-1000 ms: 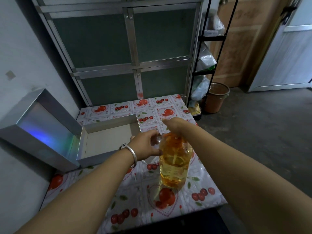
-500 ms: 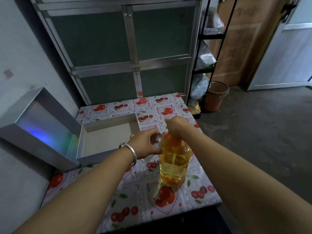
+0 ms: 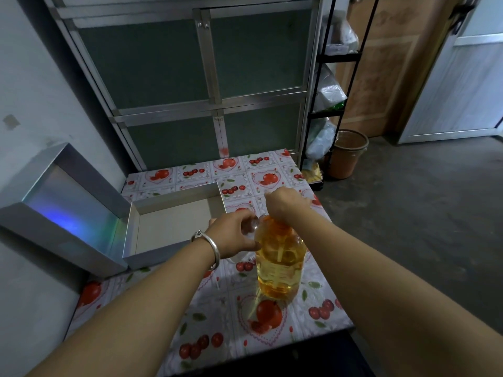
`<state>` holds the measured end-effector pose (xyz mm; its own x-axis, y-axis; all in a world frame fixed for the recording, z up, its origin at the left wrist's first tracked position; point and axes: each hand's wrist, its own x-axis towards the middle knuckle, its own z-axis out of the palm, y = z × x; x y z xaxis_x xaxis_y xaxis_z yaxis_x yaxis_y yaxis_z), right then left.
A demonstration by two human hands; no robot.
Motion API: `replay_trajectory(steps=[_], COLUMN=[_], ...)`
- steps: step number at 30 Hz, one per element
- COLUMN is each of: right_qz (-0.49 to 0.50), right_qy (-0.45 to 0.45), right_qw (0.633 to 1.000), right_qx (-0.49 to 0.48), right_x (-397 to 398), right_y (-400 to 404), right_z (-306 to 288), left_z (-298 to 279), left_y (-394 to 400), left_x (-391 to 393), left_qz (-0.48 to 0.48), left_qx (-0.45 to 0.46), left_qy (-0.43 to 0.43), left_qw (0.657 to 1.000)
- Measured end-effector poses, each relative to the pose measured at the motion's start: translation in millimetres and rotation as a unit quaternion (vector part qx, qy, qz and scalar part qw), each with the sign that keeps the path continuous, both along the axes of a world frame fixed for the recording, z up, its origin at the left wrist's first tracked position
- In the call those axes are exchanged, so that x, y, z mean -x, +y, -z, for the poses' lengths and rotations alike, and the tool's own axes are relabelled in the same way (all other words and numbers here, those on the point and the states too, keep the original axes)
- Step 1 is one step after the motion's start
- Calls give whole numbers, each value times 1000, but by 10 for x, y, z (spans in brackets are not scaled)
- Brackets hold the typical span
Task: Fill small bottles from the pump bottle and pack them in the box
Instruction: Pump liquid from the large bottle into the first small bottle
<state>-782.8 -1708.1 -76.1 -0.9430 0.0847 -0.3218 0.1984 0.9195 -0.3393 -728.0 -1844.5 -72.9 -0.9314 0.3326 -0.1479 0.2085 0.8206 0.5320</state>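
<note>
A tall clear pump bottle (image 3: 280,268) of yellow liquid with an orange top stands on the table. My right hand (image 3: 285,202) sits on its top with fingers curled over the pump head, which is hidden under it. My left hand (image 3: 231,236) grips a small clear bottle (image 3: 251,227) held against the left side of the pump bottle's neck. Whether liquid is flowing cannot be seen. The open silver box (image 3: 174,202) lies just left of my left hand, and its inside looks bare.
The box lid (image 3: 62,208), shiny and iridescent, leans against the left wall beside the box. The small table (image 3: 245,338) has a fruit-print cloth and ends close on the right and front. A metal cabinet stands behind it; a black rack and an orange bucket (image 3: 348,156) are at right.
My right hand has curled a little lower over the pump top. My left hand stays at the neck with the small bottle.
</note>
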Motion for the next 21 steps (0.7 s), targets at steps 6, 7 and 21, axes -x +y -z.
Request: replay_trajectory(steps=[6,7,21], right_qz=[-27,-26,-41], right_qy=[-32,-23,-3], right_qw=[998,999,999], right_qx=[49,23,-19], right_x=[4,16,-44], right_y=[-2,-7,8], right_z=[-75,-63,-61], left_z=[-11,-15,-62], left_y=[-14,-13,-35], left_x=[-3,8,22], left_qz=[1,2,15], left_qx=[-12,-14,24], left_qy=[0,-1,-3], left_qw=[1000,1000,1000])
